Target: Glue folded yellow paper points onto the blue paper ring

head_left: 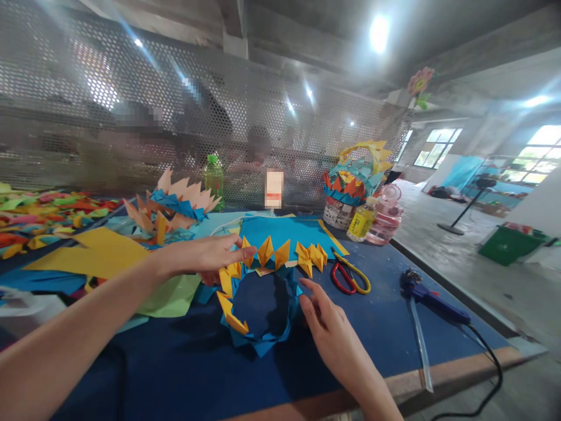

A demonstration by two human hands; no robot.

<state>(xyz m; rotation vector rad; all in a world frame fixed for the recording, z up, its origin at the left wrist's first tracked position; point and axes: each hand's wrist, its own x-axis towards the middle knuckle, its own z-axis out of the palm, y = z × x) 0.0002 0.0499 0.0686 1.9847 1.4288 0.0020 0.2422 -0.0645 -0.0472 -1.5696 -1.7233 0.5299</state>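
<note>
A blue paper ring (262,345) edged with yellow folded points is being handled inside the near edge of the desk (175,374); whether it is being lifted slightly cannot be told. Its far left rim is being touched by the left hand (210,255), whose thumb is being laid against one yellow point; the other fingers are being partly hidden, and a pinch cannot be confirmed. The right rim is being met by the right hand (326,318), with thumb and forefinger being held apart. Loose yellow folded pieces (311,257) are being shown just beyond the ring, beside scissors (350,266) with red and yellow handles. Along the right edge, a glue gun (440,302) is being shown lying, a clear strip (419,345) being extended from it across the near edge. Toward the far edge, a blue sheet (302,231) is being overlapped by the yellow pieces, while a basket (344,211) is being flanked by a yellow-labelled bottle (362,222) and a pink bottle (385,219) near the far right corner.
</note>
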